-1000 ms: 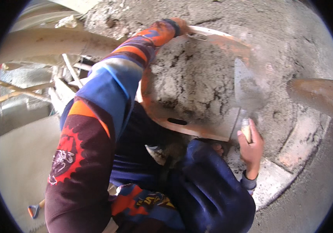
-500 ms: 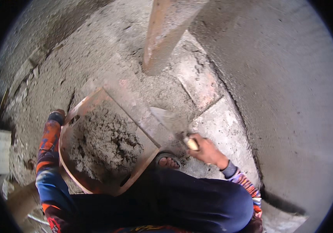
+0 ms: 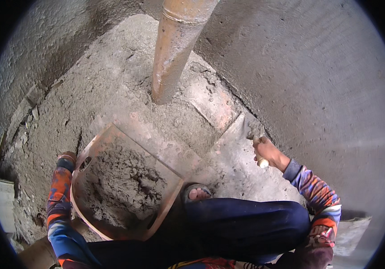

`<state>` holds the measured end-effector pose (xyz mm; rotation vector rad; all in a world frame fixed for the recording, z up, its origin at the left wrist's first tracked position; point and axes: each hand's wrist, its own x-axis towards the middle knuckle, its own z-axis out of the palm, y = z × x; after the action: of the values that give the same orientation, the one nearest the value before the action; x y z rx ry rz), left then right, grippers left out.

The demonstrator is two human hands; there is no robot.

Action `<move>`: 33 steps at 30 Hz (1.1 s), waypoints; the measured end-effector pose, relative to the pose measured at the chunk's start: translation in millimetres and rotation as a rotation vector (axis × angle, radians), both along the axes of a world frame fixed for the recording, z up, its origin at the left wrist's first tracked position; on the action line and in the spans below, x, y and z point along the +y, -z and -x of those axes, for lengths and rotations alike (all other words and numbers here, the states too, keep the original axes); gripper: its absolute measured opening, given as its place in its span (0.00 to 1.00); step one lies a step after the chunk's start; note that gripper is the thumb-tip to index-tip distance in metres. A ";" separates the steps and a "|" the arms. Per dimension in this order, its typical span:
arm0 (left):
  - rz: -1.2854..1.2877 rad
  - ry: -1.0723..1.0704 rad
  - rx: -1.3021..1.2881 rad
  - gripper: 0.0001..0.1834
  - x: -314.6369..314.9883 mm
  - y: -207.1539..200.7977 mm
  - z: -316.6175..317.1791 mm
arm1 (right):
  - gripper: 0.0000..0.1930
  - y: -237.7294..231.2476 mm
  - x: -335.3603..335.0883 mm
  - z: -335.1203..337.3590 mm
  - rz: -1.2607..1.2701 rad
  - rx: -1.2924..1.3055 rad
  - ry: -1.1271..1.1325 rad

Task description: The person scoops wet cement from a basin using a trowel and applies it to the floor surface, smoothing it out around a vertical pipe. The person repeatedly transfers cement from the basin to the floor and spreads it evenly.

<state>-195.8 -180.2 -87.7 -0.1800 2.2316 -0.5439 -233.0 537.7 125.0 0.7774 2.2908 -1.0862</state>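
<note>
My right hand (image 3: 271,153) is closed round the pale handle of a trowel (image 3: 262,162). Its blade reaches toward the foot of the smooth grey wall, where some mortar lies by it. At the left, my left hand (image 3: 68,157) is beside the rim of a shallow pan (image 3: 76,190), close to the slot cut in that side; its fingers are hidden. Crumbly grey mortar (image 3: 123,179) is heaped in the pan. Straight along its far edge and rounded toward me, the pan stands on the mortar-covered ground by my foot.
A bamboo post (image 3: 174,49) rises from the ground ahead. The smooth wall (image 3: 327,103) runs along the right, and a rough wall (image 3: 49,54) stands at the far left. My sandalled foot (image 3: 197,193) is just right of the pan. A pale board (image 3: 2,204) lies at the left edge.
My right hand has carried the trowel from beside the pan to the right, up to the wall's foot. The left hand stays beside the pan. The whole view has shifted somewhat.
</note>
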 end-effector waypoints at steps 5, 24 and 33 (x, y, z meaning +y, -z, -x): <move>-0.035 -0.011 0.057 0.18 -54.7 11.6 -21.5 | 0.09 -5.1 -2.6 32.0 -0.191 -0.015 -0.362; -0.022 -0.074 -0.054 0.17 22.1 -34.7 -3.0 | 0.22 31.2 -69.3 50.0 -0.230 -0.021 -0.482; -0.026 -0.072 0.029 0.25 24.7 -38.2 -16.2 | 0.15 -17.8 -63.9 47.5 -0.018 0.076 -0.503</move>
<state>-179.6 -155.6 -49.5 -0.2548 2.2503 -0.4759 -280.5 473.8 142.9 0.1431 2.3749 -0.8689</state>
